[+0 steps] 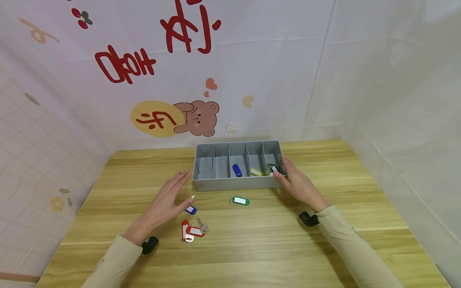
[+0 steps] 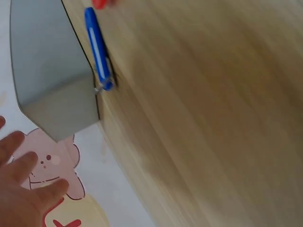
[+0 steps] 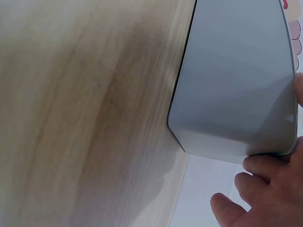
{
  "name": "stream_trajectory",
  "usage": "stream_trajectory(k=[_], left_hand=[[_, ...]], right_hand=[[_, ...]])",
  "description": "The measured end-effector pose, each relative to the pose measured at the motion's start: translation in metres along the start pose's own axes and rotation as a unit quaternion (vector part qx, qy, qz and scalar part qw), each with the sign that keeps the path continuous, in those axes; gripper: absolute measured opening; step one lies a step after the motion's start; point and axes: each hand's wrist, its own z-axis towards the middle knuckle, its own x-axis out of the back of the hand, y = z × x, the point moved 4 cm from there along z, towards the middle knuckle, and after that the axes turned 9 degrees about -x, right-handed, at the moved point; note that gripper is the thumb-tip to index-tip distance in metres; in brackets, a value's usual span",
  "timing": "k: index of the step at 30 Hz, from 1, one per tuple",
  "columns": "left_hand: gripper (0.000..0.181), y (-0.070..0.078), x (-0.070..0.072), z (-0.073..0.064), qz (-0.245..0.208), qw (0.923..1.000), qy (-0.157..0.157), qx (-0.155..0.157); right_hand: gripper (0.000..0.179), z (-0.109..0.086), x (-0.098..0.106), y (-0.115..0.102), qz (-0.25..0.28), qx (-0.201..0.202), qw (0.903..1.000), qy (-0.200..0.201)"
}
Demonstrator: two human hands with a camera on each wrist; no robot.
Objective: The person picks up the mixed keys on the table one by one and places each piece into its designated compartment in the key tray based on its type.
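Note:
A grey divided tray (image 1: 235, 183) stands at the back of the table. My right hand (image 1: 301, 186) holds its front right corner, thumb at the front rim and fingers against the end wall (image 3: 222, 142). Off the tray's left end, my left hand (image 1: 166, 200) hovers with fingers extended and nothing in them. Its thumb partly covers a blue key tag (image 1: 191, 210) on the table. Inside the tray lie a blue key tag (image 1: 236, 170), a yellow key tag (image 1: 256, 172) and a black-and-white key tag (image 1: 273, 169), each in its own compartment; the two left compartments hold nothing.
In front of the tray lies a green key tag (image 1: 240, 201). Two red key tags (image 1: 195, 231) with a metal key (image 1: 203, 228) are bunched nearer me on the wooden table (image 1: 259, 248). Behind the tray hangs a printed white cloth (image 1: 273, 80).

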Motion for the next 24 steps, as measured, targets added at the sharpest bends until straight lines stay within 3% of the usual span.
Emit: stream_trajectory(k=[8, 16, 24], left_hand=[[0.075, -0.008, -0.001, -0.012, 0.021, 0.9987, -0.042, -0.020], [0.062, -0.019, -0.005, -0.022, -0.043, 0.9945, -0.096, 0.008], [0.049, -0.029, -0.008, -0.023, -0.092, 0.9908, -0.099, 0.001]], right_hand=[[0.080, 0.001, 0.000, 0.000, 0.000, -0.002, 1.0000, 0.000], [0.084, 0.001, 0.000, 0.000, -0.003, -0.001, 1.0000, 0.001], [0.084, 0.001, 0.000, 0.000, -0.006, 0.003, 1.0000, 0.002]])
